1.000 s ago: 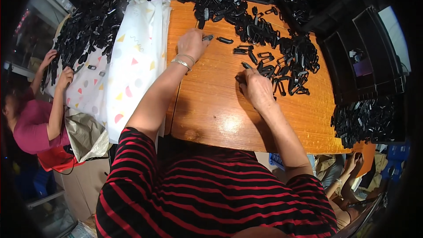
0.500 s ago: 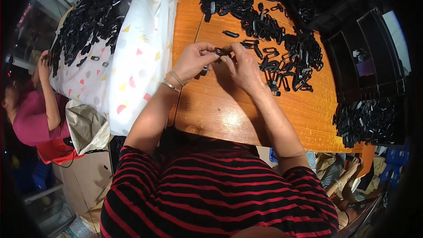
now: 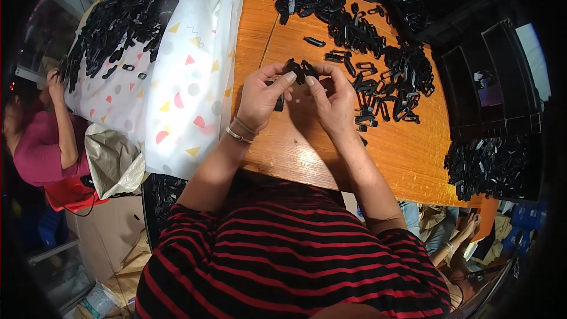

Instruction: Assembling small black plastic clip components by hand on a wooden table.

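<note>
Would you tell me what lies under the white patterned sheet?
The white patterned sheet covers the wooden table's left edge, with black plastic parts on top. What is beneath its far left cannot be seen.

Black plastic clips (image 3: 378, 65) litter the orange-brown wooden worktop (image 3: 407, 153), a white cloth (image 3: 195, 77) with red, yellow and grey shapes lies at upper left, and a red-and-black striped shirt (image 3: 295, 254) fills the bottom.

Bare wooden tabletop (image 3: 307, 153) lies open at lower centre. A heap of black plastic clips (image 3: 384, 71) blocks the upper right; the patterned white cloth (image 3: 183, 82) bounds the left.
</note>
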`<state>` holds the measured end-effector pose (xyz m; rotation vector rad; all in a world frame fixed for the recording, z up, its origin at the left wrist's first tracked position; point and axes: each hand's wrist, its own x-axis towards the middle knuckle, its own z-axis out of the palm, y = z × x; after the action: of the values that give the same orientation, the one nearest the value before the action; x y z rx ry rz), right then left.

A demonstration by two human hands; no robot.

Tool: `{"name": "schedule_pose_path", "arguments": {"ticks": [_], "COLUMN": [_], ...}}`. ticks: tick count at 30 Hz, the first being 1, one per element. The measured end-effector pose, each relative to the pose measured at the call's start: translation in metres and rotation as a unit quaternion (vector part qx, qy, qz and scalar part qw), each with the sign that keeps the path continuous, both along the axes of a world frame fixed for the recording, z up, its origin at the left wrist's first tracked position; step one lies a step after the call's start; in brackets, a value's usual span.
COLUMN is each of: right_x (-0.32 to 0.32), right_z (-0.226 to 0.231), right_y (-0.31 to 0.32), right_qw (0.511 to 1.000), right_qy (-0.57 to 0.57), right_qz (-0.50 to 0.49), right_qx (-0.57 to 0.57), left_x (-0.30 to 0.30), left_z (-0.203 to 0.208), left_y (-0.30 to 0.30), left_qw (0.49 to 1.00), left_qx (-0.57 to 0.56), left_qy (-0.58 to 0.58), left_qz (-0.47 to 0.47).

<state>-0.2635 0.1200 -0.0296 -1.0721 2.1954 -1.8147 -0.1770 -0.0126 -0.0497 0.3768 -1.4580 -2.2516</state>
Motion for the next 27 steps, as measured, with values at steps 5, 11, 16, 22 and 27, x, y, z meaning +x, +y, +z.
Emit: {"name": "schedule_pose_path", "arguments": {"ticks": [5, 11, 16, 22, 27], "right_x": [-0.001, -0.002, 0.008, 0.026, 0.036], "right_z": [0.000, 0.002, 0.001, -0.006, -0.006], "right_y": [-0.002, 0.002, 0.004, 0.004, 0.010], "right_qw": [1.000, 0.998, 0.990, 0.988, 0.993], "right_qy": [0.017, 0.050, 0.140, 0.151, 0.071], "right_qz": [0.005, 0.016, 0.022, -0.013, 0.083], "right_qx": [-0.005, 0.027, 0.025, 0.000, 0.034], "left_x": [0.002, 0.009, 0.012, 0.025, 0.035], "left_z": [0.003, 0.008, 0.002, 0.017, 0.024], "left_y": [-0.001, -0.003, 0.002, 0.015, 0.017], "left_qw": [0.996, 0.992, 0.988, 0.988, 0.999], "left_qx": [-0.094, -0.123, -0.153, -0.154, -0.024], "left_qy": [0.001, -0.031, 0.020, 0.008, -0.005], "left_qz": [-0.002, -0.016, 0.004, 0.009, -0.047]}}
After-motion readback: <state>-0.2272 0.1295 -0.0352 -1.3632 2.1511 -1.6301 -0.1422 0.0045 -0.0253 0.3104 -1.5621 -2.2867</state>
